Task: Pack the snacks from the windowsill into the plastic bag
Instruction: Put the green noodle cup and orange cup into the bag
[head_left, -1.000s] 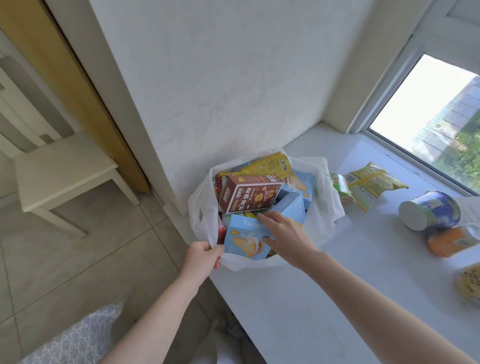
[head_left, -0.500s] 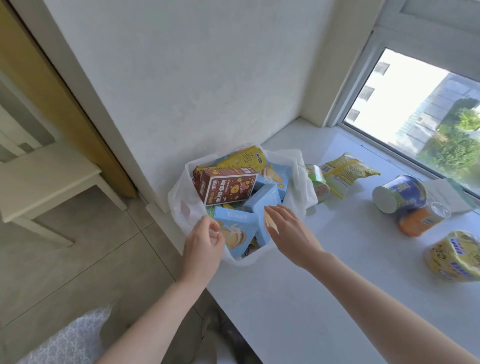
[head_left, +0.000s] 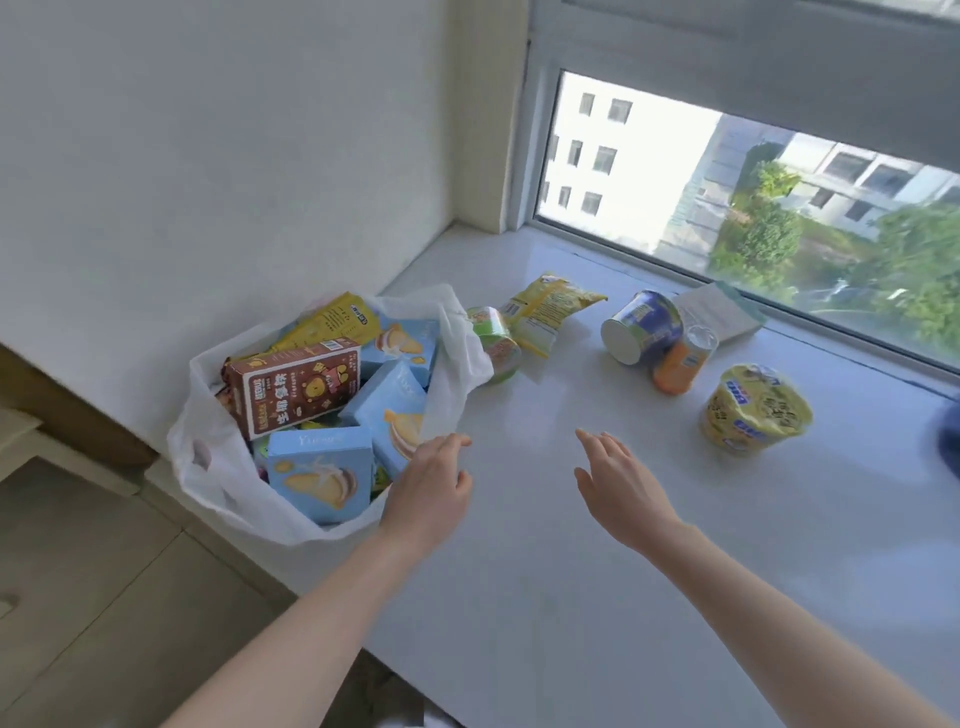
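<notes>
both hands (head_left: 621, 486) empty over the windowsill (head_left: 571, 571)

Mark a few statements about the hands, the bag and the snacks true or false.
1. The left hand and the right hand hold nothing. True.
2. The brown box lies on the bare windowsill. False: it sits in the plastic bag.
3. The blue tub lies on its side. True.
4. The yellow bowl is in the plastic bag. False: it is out on the windowsill, to the right of the bag.
</notes>
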